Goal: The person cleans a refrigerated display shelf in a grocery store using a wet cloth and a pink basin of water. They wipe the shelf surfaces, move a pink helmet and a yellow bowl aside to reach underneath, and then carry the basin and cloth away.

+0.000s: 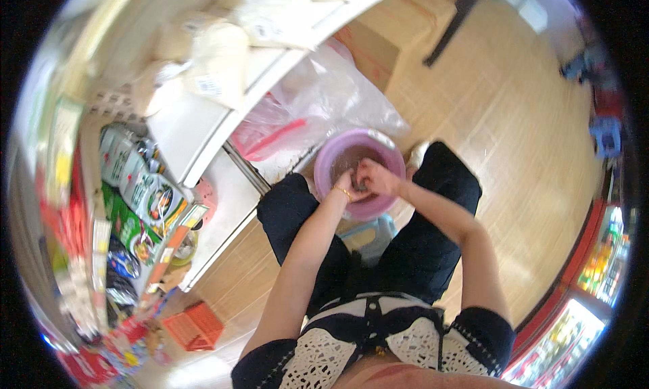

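Note:
A purple plastic basin (323,158) stands between my knees with murky, brownish water in it. Both of my hands are down inside its rim, close together. My left hand (350,187), below a gold-coloured bracelet, cups a small dark object (361,184). The fingers of my right hand (374,177) are bent over the same object. Fingers and blur hide most of it, so its kind cannot be told.
Clear plastic bags (334,89) lie beyond the basin, near a cardboard box (375,59). White shelving (218,145) with packaged goods (157,198) rises at left. An orange plastic basket (195,327) sits on the wood-look floor (487,176). Lit drinks coolers (563,338) line the right.

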### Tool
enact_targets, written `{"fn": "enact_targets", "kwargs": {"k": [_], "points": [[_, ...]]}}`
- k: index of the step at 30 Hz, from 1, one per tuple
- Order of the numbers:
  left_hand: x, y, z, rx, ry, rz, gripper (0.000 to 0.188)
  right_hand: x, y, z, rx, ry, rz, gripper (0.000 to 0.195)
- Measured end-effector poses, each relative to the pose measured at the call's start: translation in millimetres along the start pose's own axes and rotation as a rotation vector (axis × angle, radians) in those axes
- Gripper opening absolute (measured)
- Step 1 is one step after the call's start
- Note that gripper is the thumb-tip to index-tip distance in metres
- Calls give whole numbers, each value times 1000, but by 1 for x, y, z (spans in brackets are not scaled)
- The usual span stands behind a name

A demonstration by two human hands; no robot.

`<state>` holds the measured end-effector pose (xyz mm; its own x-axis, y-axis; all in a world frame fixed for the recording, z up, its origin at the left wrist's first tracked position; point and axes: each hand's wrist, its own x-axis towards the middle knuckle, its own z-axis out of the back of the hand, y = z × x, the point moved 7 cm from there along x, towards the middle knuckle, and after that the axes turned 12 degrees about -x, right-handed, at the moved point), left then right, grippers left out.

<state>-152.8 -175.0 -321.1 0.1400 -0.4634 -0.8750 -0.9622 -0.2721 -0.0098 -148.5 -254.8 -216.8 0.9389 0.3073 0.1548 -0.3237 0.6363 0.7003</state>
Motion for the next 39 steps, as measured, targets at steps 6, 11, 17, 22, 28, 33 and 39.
{"fn": "enact_targets", "kwargs": {"k": [6,11,17,22,28,33,39], "points": [[10,23,11,-333,76,255,22,-9,-5,-2,576,130,-275,28],[-8,29,-2,-334,316,216,31,-12,-36,-28,854,79,-526,28],[-18,26,-5,-279,378,142,61,-8,-41,-46,1064,70,-726,44],[-26,43,-31,-296,520,303,42,-5,-31,-33,1197,113,-539,60],[-18,44,-13,-93,364,81,37,-2,-22,-36,922,171,-491,44],[-19,44,2,3,302,-54,36,6,-26,-33,813,134,-527,41],[-38,16,14,674,37,-462,36,10,-49,-51,608,118,-499,27]]}}
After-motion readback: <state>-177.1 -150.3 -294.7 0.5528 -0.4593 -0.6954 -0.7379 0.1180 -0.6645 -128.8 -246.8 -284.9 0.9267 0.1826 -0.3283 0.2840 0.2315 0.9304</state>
